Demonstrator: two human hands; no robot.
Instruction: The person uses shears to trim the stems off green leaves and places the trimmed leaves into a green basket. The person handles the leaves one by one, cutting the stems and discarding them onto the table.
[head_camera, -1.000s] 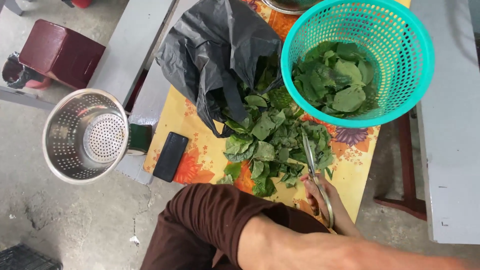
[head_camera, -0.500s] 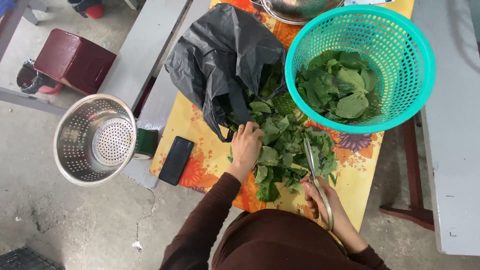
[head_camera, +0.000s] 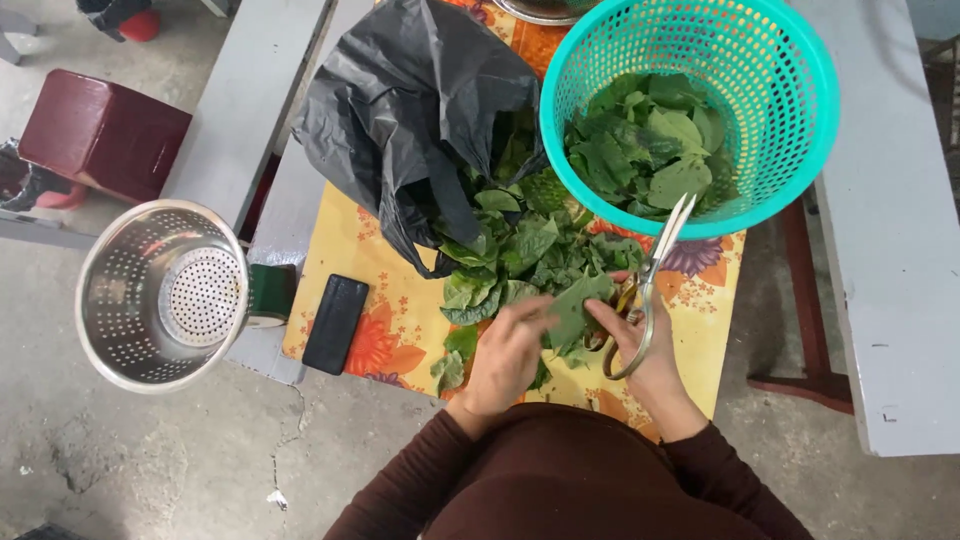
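Observation:
My left hand (head_camera: 507, 355) and my right hand (head_camera: 640, 345) pinch one green leaf (head_camera: 574, 305) between them, low over a pile of green leaves (head_camera: 520, 255) on a flowered yellow tablecloth (head_camera: 390, 330). The right hand also carries a pair of scissors (head_camera: 652, 278), blades pointing up towards the teal plastic basket (head_camera: 790, 110), which holds cut leaves (head_camera: 650, 150). The leaf pile spills out of a black plastic bag (head_camera: 400, 110) at the upper left.
A black phone (head_camera: 336, 323) lies at the tablecloth's left edge. A steel colander (head_camera: 160, 295) sits beside a green roll (head_camera: 268, 295) on the left. Grey benches (head_camera: 890, 250) flank the table; a dark red stool (head_camera: 100, 135) stands far left on concrete floor.
My left hand came from my lap to the leaf pile and now meets the right hand on one leaf. The scissors have tipped up towards the basket.

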